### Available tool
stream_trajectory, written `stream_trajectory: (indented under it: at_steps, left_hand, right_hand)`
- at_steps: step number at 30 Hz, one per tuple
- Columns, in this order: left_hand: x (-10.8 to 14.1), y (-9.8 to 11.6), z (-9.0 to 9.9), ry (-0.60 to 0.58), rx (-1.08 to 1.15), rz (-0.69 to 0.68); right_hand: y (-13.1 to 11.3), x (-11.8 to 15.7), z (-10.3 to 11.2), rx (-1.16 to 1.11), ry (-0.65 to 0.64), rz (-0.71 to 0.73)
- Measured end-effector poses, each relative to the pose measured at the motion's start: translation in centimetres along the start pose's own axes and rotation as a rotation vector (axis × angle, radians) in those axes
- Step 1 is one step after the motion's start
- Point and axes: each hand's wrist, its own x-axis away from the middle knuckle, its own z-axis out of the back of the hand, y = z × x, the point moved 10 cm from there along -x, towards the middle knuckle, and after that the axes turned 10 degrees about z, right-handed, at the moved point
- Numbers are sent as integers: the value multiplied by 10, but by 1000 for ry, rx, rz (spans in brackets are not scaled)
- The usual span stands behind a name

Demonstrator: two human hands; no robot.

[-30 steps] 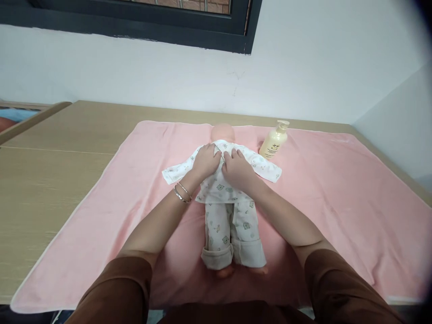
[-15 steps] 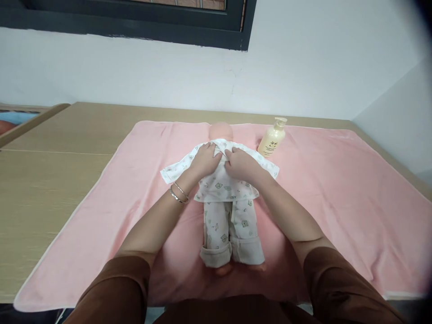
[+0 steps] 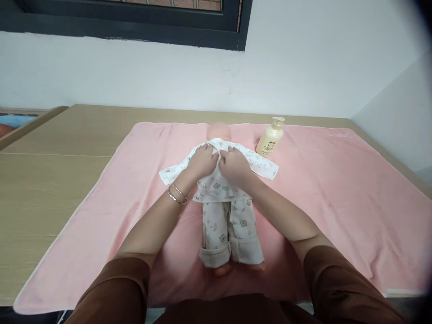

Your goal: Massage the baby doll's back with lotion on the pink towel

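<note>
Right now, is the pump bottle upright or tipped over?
Upright: the pump bottle stands on its base on the pink towel, pump on top, beside the doll.

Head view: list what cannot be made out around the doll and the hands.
- Doll's chest and shirt front: hidden under the left hand and right hand, so any fastening there is unseen.
- Doll's face: the head lies at the far end, foreshortened, and shows no features.
- Pump bottle label: too small to read.
- Pink towel near edge: covered by the brown sleeves.
- Right edge of the view: darkened by the lens rim.
</note>
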Motion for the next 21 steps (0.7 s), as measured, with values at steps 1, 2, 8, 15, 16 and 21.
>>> stream_trajectory:
  at_steps: [1,2,8,15,16,21]
  left_hand:
    - [-4,-4,1,-25,35,-12]
    - [-6,-6,2,-43,67,-31]
    - [-4,-8,-7,-38,28,-37]
    - [1,-1,-9,21,-35,-3]
    - [5,2,-9,53,-59,18]
    - [34,31,-11,187,-119,2]
  right_hand:
    - [-7,2,1,13,7,17]
    - [-10,2,2,4,7,23]
    - [39,-6,-2,-220,11,-140]
    - [39,-10,-9,-151,-2,-90]
    - [40,-11,-10,-160,-15,-80]
    - [45,-13,-12,-150,-89,-30]
